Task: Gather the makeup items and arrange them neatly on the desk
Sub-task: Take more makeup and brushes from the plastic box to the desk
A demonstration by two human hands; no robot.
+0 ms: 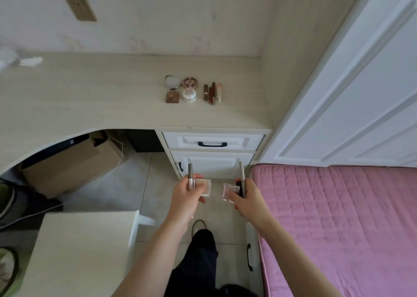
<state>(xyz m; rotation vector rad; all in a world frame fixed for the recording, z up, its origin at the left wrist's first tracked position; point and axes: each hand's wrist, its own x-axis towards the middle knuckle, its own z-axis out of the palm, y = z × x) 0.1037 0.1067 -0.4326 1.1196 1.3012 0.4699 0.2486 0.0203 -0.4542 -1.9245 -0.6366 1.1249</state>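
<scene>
The left hand [189, 189] grips a slim grey-capped pencil-like stick [191, 176] and a clear square compact [204, 187]. The right hand [244, 194] grips a similar slim stick [241, 171], a clear pinkish square compact [230, 191] and a dark tube, hard to identify. Both sticks point toward the pale wood-grain desk [112, 98], where the arranged cluster of small makeup items [193, 91] lies ahead and well apart, somewhat nearer the right hand.

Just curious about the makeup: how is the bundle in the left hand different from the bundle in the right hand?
The left hand grips a clear square compact lying fairly level, while the right hand holds its pinkish compact tilted. The left hand's pen-like stick is pale at the base; the right hand's stick has a dark base. Both bundles pair a compact with an upright stick.
</scene>
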